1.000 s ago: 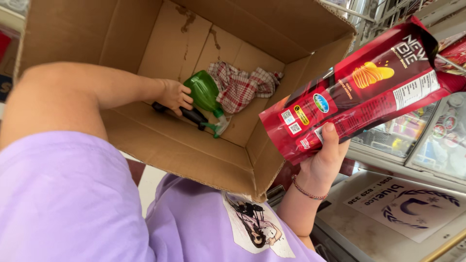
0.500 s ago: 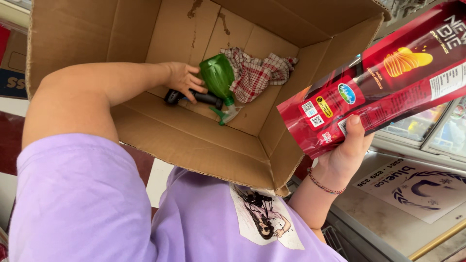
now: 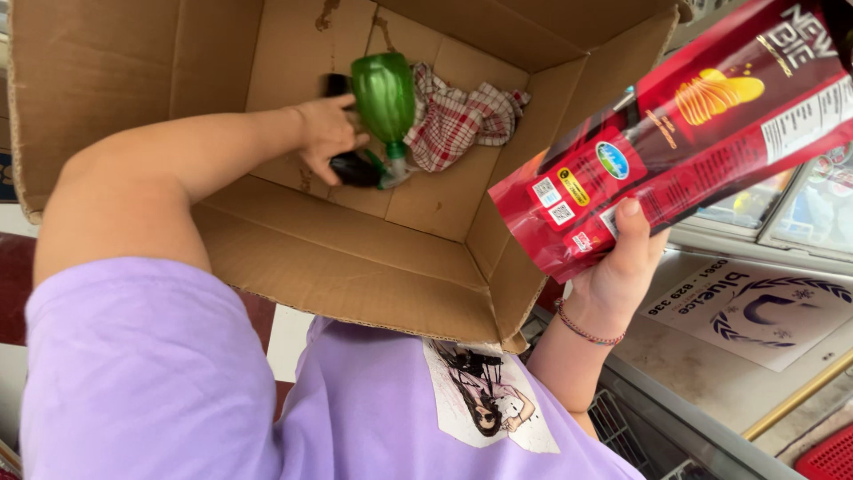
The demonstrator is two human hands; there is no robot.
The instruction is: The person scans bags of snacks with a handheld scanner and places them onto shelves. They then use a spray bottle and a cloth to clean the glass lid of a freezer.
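Note:
My left hand (image 3: 324,133) reaches into an open cardboard box (image 3: 355,267). Its fingers curl around a black object (image 3: 354,169) lying on the box bottom. A green plastic bottle (image 3: 384,93) rests right against that hand, neck pointing toward me. A red-and-white checked cloth (image 3: 458,120) lies crumpled just beyond the bottle. To the right of the box, my right hand (image 3: 617,267) grips the lower edge of a large red snack packet (image 3: 684,133), with the thumb on its front. A beaded bracelet (image 3: 582,329) sits on that wrist.
A chest freezer with a glass sliding lid (image 3: 791,222) and a printed white top panel (image 3: 755,302) stands at the right, under the packet. A red crate corner (image 3: 831,458) shows at the bottom right. My purple shirt fills the lower view.
My left hand has stayed on the black object while the green bottle swung more end-on beside it. The box now looks closer, and the red packet has risen toward the upper right.

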